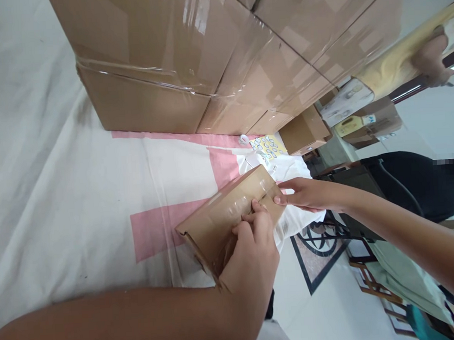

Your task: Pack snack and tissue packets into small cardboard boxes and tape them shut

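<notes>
A small brown cardboard box (221,209) with glossy clear tape on its top lies tilted on the cloth-covered table (97,188), between both hands. My left hand (254,245) rests over its near side, fingers curled and fingertips pressed on the taped face. My right hand (303,193) grips the box's right end, with the thumb on top and the other fingers on the far side, partly hidden. Just beyond the box are a white crumpled sheet or bag (294,168), a yellow patterned sheet (268,146) and a small tape roll (243,139).
Large taped cartons (158,56) are stacked along the table's far side. An open carton (305,129) stands at their right end. Pink strips (154,233) mark the cloth. On the right are a person in black (412,184), another person's hand (431,57) and wooden chairs (388,296).
</notes>
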`<state>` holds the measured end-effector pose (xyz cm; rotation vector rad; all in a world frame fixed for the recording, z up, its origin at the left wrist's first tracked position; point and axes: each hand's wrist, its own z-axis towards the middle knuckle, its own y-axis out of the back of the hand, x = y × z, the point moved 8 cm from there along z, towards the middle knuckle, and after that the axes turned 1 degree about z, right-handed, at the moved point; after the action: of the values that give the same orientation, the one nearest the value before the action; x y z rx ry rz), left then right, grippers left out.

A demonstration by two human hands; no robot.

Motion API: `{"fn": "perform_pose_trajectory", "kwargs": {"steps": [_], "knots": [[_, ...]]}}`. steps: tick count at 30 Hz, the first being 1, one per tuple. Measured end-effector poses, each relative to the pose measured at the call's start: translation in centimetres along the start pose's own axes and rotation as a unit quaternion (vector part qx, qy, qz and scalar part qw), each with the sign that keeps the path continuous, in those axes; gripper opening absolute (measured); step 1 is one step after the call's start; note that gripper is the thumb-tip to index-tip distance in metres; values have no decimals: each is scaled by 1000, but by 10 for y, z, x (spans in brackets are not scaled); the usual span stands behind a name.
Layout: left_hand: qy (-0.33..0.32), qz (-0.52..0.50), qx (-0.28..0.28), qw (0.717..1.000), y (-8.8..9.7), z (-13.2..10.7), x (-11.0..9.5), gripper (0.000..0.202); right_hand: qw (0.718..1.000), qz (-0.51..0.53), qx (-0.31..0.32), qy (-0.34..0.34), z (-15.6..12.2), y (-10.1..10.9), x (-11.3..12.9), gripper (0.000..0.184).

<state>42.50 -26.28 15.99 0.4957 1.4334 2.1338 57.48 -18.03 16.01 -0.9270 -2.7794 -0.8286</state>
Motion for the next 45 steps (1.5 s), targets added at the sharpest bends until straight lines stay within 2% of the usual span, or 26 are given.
{"fn": "perform_pose_trajectory", "kwargs": {"steps": [4, 7, 9, 11, 13, 17, 24, 26, 29, 32, 34, 36, 38, 40, 41, 43, 44, 45], "knots": [[-9, 3, 7, 1000, -1, 1, -1, 54, 1000, -16, 14, -14, -7, -2, -14, 88], [-11, 14, -3, 1000, 1, 1, -1, 50, 997, -50, -55, -2, -1, 10, -15, 84], [-11, 25, -6, 1000, 1, 1, 0, 48, 991, -70, -108, 18, 7, 20, -7, 76], [-13, 37, -4, 999, 1, 1, 0, 47, 988, -69, -136, 30, 15, 26, 0, 69], [-18, 41, -1, 999, 0, 0, 0, 47, 990, -44, -125, 36, 22, 24, 4, 65], [-19, 36, -10, 999, 3, 1, 3, 46, 996, -2, -65, 55, 23, 13, 2, 64], [-11, 12, -20, 1000, 2, 4, 3, 42, 997, 67, 28, 14, 6, -8, -39, 75], [5, 6, -27, 1000, 0, 4, 2, 43, 997, 63, 34, 15, 5, -16, -54, 75], [29, 2, -33, 999, -1, 4, 5, 45, 999, -1, 4, 32, 14, -29, -82, 66], [0, -15, -44, 999, 3, 8, 14, 42, 998, -40, -12, 38, 37, -35, -117, 45], [-36, -39, -40, 998, 7, 11, 26, 38, 995, -51, -65, 49, 58, -12, -136, 36], [-66, -66, -31, 995, 12, 14, 40, 37, 979, -79, -172, 69, 77, 33, -146, 45], [-90, -73, -26, 993, 18, 16, 50, 40, 950, -117, -275, 95, 91, 84, -147, 51], [-107, -65, -33, 992, 21, 13, 50, 39, 919, -136, -351, 120, 102, 126, -142, 44], [-127, -72, -42, 988, 21, 8, 43, 38, 907, -140, -376, 130, 108, 142, -138, 38], [-213, -125, -58, 967, 13, -11, 7, 33, 892, -143, -402, 151, 122, 162, -128, 29], [-287, -175, -62, 940, 6, -27, -19, 26, 886, -146, -410, 163, 129, 166, -122, 29], [-357, -233, -38, 904, -8, -45, -47, 18, 880, -150, -415, 174, 136, 168, -116, 31]]}}
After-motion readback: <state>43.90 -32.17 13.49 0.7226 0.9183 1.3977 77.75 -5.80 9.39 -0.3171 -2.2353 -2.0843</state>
